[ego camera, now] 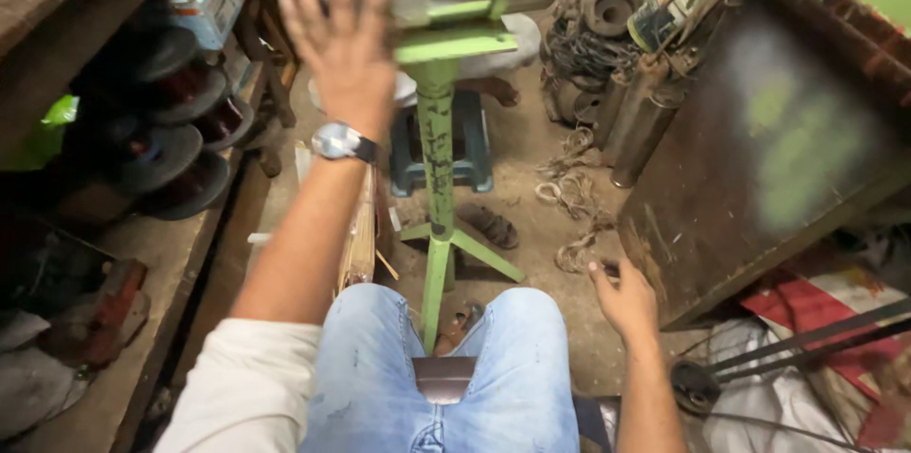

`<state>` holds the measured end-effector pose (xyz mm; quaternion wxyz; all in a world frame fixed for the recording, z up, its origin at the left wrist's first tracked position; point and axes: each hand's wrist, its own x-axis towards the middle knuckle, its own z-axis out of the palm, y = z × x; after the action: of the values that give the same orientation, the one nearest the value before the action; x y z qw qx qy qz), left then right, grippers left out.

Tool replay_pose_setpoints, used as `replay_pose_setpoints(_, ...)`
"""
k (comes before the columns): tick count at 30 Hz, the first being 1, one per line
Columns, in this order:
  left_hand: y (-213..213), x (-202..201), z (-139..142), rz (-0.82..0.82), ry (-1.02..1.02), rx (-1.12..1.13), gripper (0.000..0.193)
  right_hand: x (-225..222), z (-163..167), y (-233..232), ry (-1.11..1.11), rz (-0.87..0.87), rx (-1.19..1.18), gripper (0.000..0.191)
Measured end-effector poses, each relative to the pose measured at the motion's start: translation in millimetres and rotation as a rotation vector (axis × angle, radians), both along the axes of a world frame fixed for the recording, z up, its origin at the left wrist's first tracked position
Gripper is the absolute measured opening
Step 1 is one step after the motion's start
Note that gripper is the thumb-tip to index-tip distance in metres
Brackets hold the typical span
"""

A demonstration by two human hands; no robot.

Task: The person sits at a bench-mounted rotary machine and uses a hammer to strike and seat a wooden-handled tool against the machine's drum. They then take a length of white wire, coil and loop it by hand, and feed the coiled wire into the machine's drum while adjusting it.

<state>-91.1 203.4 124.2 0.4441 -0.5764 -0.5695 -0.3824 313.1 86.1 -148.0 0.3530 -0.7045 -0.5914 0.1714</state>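
Seated on a workshop floor (531,254) of packed dirt, I face a rusted metal cabinet (769,149) that fills the right side, its near corner just beside my right hand (624,299). Along the left edge of the floor runs a wooden shelf (161,254) stacked with dark wire spools (171,130). Straight ahead, between my knees in faded blue jeans (446,377), rises a green metal stand (436,178) on splayed legs, its flat top level with my left hand (343,36) and just to that hand's right. My left hand is raised, palm away from me, fingers spread wide and holding nothing; I cannot tell whether it touches the stand's top. A silver wristwatch (342,142) sits on that wrist. My right hand hangs low by the cabinet, fingers loosely curled and empty. Behind the stand stands a small blue stool (470,145); frayed rope (569,197) lies on the floor near the cabinet's foot.
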Motion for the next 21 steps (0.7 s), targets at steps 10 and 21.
replay_pose_setpoints(10,-8,1,16,-0.588,-0.448,-0.162,0.056,-13,14,-1,0.019,0.024,-0.071,0.049)
replay_pose_setpoints(21,-19,58,1,-0.455,-0.448,0.078,0.07,-7,16,-3,0.005,0.052,-0.077,0.049)
